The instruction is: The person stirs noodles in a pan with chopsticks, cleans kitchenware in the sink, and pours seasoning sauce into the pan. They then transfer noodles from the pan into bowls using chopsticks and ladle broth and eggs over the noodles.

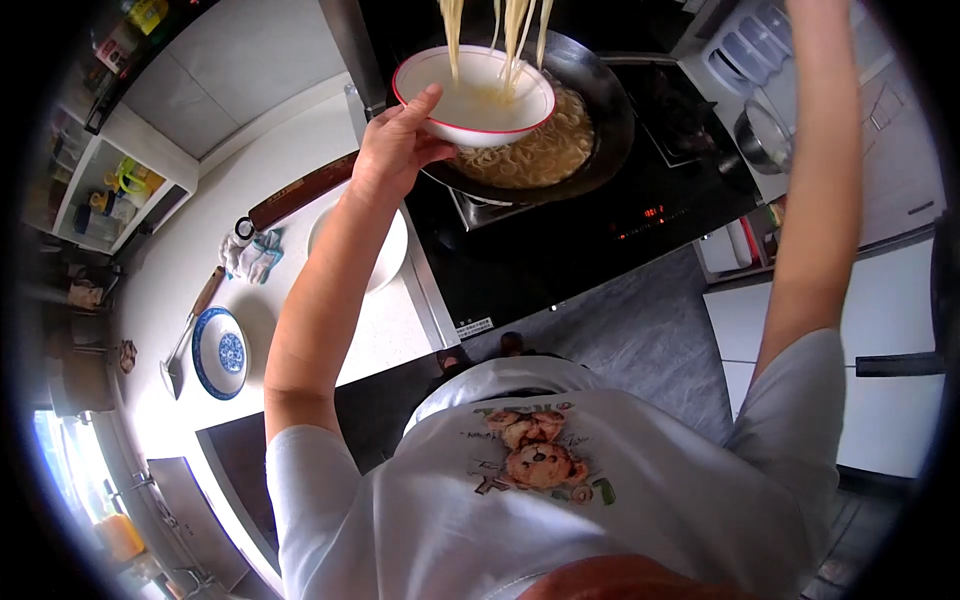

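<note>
My left hand [395, 145] grips the rim of a white bowl [485, 112] with a red edge, its thumb over the rim. The bowl is held tilted above a dark wok [605, 125] on the stove. Long noodles [515, 40] hang from above the top edge of the view down into the bowl. More noodles in brown broth [535, 155] fill the wok. My right arm is raised at the right; my right hand lies beyond the top edge, out of view.
On the left counter [375, 335] are a white plate [390, 250], a blue-patterned bowl [220, 352], a spatula [205, 295], gloves [252, 257] and a long brown object [305, 192]. A metal bowl [762, 138] stands right of the black stove [560, 260].
</note>
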{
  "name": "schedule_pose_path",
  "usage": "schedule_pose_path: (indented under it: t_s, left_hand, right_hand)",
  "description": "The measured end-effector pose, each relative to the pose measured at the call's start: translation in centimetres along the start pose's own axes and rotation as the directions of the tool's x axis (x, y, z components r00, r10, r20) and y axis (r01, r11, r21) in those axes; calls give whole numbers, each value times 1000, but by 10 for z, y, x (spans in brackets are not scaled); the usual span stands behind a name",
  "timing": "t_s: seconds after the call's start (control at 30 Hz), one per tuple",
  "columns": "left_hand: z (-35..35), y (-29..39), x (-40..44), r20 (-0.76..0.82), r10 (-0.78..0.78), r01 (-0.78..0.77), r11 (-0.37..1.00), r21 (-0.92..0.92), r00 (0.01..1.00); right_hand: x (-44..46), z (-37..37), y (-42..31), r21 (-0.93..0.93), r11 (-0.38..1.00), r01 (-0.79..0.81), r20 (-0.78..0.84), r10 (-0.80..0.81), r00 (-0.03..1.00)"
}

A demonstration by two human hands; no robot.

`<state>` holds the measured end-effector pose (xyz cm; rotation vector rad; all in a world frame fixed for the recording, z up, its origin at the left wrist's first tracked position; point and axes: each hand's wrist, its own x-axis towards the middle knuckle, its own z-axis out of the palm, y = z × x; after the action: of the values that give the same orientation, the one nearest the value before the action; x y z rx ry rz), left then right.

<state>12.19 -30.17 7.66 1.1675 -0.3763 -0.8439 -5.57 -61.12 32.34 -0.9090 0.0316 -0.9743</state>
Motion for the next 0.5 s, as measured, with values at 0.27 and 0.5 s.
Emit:
schedule_pose_path:
  t_s: [0.27,0.5]
  left_hand:
    - [-2,2,-7,43,97,-95,995,-40,994]
    - [-6,-8,-12,4,98,-97,989,-110,995]
  right_hand:
    - [-119,-61,112,-533,838,-114,41,161,986]
    - [-128,-52,47,-752,626,206,280,20,960]
